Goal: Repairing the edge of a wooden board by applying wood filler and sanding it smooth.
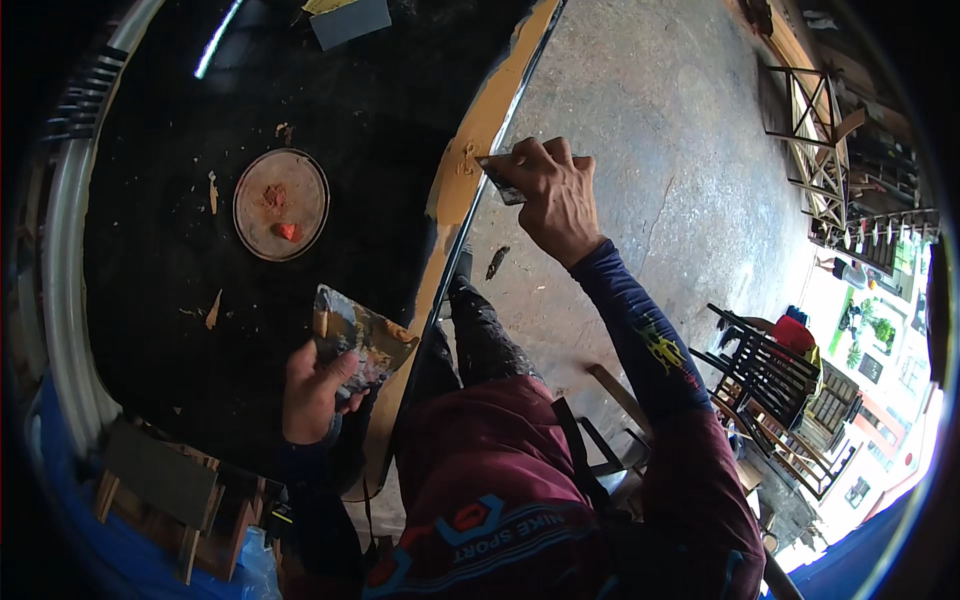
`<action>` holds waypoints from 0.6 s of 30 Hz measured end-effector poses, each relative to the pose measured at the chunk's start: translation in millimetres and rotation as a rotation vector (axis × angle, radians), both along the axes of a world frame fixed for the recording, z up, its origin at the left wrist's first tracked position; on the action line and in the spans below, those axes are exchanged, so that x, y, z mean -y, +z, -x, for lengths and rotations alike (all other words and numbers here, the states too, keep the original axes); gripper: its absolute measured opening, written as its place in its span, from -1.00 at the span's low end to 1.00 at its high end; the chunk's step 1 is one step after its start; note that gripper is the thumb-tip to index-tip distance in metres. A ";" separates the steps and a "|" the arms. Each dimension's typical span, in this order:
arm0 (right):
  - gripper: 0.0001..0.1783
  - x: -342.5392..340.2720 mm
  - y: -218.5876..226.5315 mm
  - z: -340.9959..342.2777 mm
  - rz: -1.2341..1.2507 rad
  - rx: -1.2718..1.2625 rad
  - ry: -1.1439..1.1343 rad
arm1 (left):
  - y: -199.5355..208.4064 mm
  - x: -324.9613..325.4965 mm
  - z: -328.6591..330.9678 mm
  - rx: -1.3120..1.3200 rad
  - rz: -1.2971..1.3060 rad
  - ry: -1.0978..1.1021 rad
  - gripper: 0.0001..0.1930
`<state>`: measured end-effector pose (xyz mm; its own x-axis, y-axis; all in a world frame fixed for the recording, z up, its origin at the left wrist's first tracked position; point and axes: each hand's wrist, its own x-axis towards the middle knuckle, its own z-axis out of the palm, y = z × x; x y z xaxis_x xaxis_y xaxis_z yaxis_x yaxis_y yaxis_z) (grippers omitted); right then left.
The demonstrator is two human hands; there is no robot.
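My right hand grips a small, dark, flat putty scraper. Its tip touches or hovers just over a tan strip of filler along the right edge of a black tabletop; I cannot tell which. A little ridge of filler lies beside that tip. Over the near part of the tabletop, my left hand is closed on a flat putty board smeared with tan and grey filler. Beyond it rests a round lid bearing a bright orange-red lump and a duller reddish smear.
Dried filler scraps are scattered on the tabletop. A grey flat piece lies at its far end. Concrete floor stretches to the right, with dark wooden chairs and metal frames along that side. A stool stands at lower left.
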<state>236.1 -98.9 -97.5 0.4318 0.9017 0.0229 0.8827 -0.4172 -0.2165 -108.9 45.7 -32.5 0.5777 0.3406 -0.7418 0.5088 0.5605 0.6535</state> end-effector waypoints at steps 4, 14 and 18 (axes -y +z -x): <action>-0.54 -11.0 -9.1 -3.8 0.046 0.085 -0.036 | -3.4 1.9 -7.9 0.005 0.002 -0.056 -0.67; -0.60 -34.2 0.3 -21.6 0.255 0.066 0.041 | -10.6 0.0 -5.2 0.026 0.025 -0.068 -0.74; -0.62 -39.4 9.9 -19.5 0.320 0.094 0.095 | -9.0 0.0 -5.5 0.047 0.049 -0.060 -0.75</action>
<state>255.6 -59.5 -87.6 0.3553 0.9057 -0.2314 0.9306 -0.3660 -0.0039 -103.4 45.7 -41.6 0.6303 0.2687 -0.7284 0.5117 0.5618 0.6500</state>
